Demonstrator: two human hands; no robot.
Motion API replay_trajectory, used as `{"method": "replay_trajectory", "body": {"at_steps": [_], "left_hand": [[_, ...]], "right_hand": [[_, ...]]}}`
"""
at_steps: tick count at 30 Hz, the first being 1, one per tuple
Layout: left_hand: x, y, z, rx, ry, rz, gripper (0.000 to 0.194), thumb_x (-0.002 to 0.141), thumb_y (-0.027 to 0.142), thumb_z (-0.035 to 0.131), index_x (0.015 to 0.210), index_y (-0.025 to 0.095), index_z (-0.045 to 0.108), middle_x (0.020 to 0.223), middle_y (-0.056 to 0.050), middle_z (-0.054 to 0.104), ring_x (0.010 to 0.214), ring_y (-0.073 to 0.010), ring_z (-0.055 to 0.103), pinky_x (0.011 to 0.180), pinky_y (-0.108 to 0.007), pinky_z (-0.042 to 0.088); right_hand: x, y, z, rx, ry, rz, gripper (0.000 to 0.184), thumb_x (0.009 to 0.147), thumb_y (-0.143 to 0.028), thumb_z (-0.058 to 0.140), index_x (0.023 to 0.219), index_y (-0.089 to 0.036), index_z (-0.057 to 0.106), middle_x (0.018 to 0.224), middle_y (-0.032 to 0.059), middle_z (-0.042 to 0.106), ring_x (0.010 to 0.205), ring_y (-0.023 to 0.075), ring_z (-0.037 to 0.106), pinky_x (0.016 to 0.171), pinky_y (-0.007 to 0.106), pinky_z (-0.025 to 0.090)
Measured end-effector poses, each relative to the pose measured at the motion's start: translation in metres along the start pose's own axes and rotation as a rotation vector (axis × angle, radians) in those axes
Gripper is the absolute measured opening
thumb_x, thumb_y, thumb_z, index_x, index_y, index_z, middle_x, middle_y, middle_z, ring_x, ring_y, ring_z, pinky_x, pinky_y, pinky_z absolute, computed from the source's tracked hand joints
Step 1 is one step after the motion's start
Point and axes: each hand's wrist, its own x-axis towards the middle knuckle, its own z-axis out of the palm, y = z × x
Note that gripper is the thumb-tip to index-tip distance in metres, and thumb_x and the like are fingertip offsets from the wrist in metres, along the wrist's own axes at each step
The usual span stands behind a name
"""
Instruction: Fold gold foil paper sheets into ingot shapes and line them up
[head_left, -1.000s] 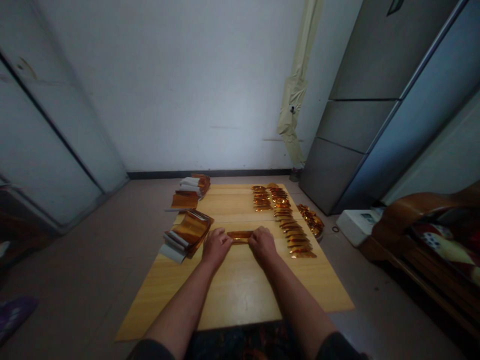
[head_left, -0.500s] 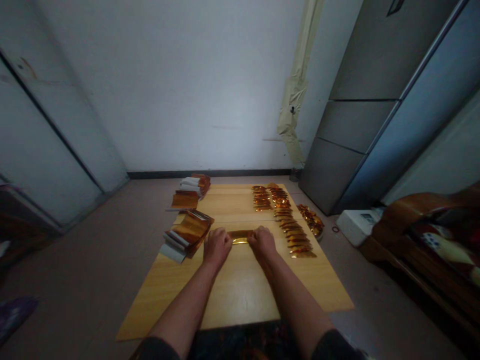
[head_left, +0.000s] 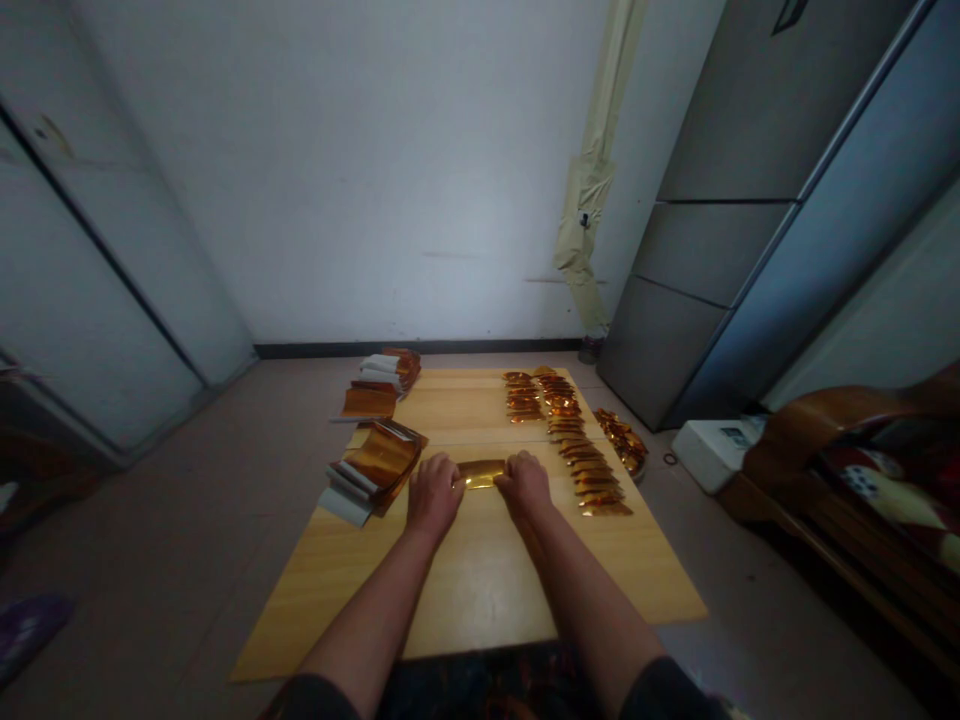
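Observation:
Between my hands a sheet of shiny gold foil paper (head_left: 481, 474) is stretched sideways, low over the wooden table (head_left: 480, 580). My left hand (head_left: 436, 490) grips its left end with curled fingers. At the right end, my right hand (head_left: 526, 483) is closed on the paper the same way. Left of my left hand lies a fanned stack of gold paper sheets (head_left: 382, 455) with pale backs. Rows of folded gold paper pieces (head_left: 592, 470) stand to the right of my right hand. Fingertips of both hands are partly hidden.
More gold sheets (head_left: 371, 400) lie at the table's far left edge. Beyond the right edge sits a container of folded gold pieces (head_left: 622, 440). A white box (head_left: 712, 450), a wooden bench (head_left: 825, 480) and a grey refrigerator (head_left: 690, 230) stand at right. The wall (head_left: 375, 200) rises behind.
The gold paper between my hands shows a broader, flatter face than before. My fingers have shifted slightly at its ends, and both hands stay in nearly the same place.

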Motion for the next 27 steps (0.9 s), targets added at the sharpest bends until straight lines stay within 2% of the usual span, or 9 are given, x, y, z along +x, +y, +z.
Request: {"method": "replay_trajectory", "body": {"at_steps": [3,6,9,12,16,21,23,27], "left_hand": [[-0.001,-0.001,0.004,0.077,0.043,0.129,0.009,0.089,0.024,0.054,0.087,0.021,0.063,0.114,-0.008,0.06,0.107,-0.0246,0.049,0.087,-0.038,0.036],[0.001,-0.002,0.009,0.138,-0.012,0.25,0.014,0.092,0.024,0.051,0.09,0.022,0.065,0.099,-0.007,0.062,0.097,-0.0242,0.051,0.081,-0.037,0.036],[0.004,-0.003,0.013,0.141,-0.081,0.326,0.017,0.092,0.02,0.049,0.087,0.021,0.065,0.09,-0.007,0.062,0.091,-0.0227,0.051,0.076,-0.035,0.036],[0.006,-0.006,0.016,0.104,-0.113,0.344,0.017,0.091,0.016,0.049,0.085,0.019,0.065,0.087,-0.007,0.063,0.087,-0.0211,0.052,0.076,-0.034,0.036],[-0.001,-0.01,0.015,0.087,-0.107,0.364,0.02,0.092,0.017,0.048,0.085,0.019,0.067,0.085,-0.007,0.065,0.085,-0.0209,0.055,0.076,-0.035,0.037],[-0.018,-0.014,0.005,0.034,-0.062,0.415,0.024,0.094,0.019,0.044,0.102,0.022,0.067,0.093,-0.006,0.069,0.092,-0.0204,0.06,0.083,-0.038,0.037],[-0.022,-0.014,0.001,0.013,-0.059,0.41,0.025,0.094,0.018,0.044,0.105,0.023,0.066,0.098,-0.007,0.071,0.094,-0.0201,0.061,0.085,-0.038,0.038],[-0.024,-0.011,-0.003,0.001,-0.08,0.37,0.025,0.09,0.016,0.047,0.103,0.022,0.068,0.102,-0.008,0.072,0.096,-0.0207,0.063,0.085,-0.038,0.039]], "right_hand": [[-0.003,-0.003,-0.003,-0.025,0.055,-0.023,0.016,0.083,-0.03,0.06,0.096,-0.02,0.064,0.102,0.0059,0.061,0.094,0.0192,0.053,0.07,0.026,0.033],[-0.006,-0.012,-0.005,-0.119,0.067,-0.109,0.015,0.089,-0.025,0.055,0.1,-0.021,0.064,0.107,0.0089,0.061,0.101,0.022,0.054,0.072,0.028,0.036],[-0.007,-0.023,-0.003,-0.171,-0.001,-0.165,0.023,0.094,-0.018,0.043,0.104,-0.02,0.064,0.103,0.0105,0.064,0.098,0.0214,0.059,0.073,0.029,0.039],[-0.006,-0.027,0.002,-0.139,-0.061,-0.131,0.026,0.095,-0.018,0.04,0.108,-0.019,0.063,0.101,0.0099,0.066,0.088,0.0189,0.063,0.069,0.027,0.04],[-0.004,-0.022,0.004,-0.083,-0.077,-0.088,0.025,0.093,-0.021,0.043,0.107,-0.02,0.064,0.103,0.0082,0.068,0.09,0.0188,0.065,0.069,0.026,0.042],[-0.006,-0.02,-0.001,-0.006,-0.113,-0.033,0.024,0.09,-0.022,0.044,0.103,-0.023,0.065,0.104,0.0068,0.067,0.094,0.0182,0.065,0.072,0.025,0.044],[-0.007,-0.024,-0.002,0.005,-0.119,-0.011,0.023,0.088,-0.029,0.049,0.104,-0.022,0.064,0.105,0.0083,0.067,0.095,0.02,0.065,0.072,0.026,0.045],[-0.006,-0.034,0.001,-0.009,-0.11,0.043,0.039,0.082,-0.044,0.058,0.112,-0.019,0.061,0.108,0.0124,0.065,0.099,0.0249,0.064,0.075,0.03,0.048]]}}
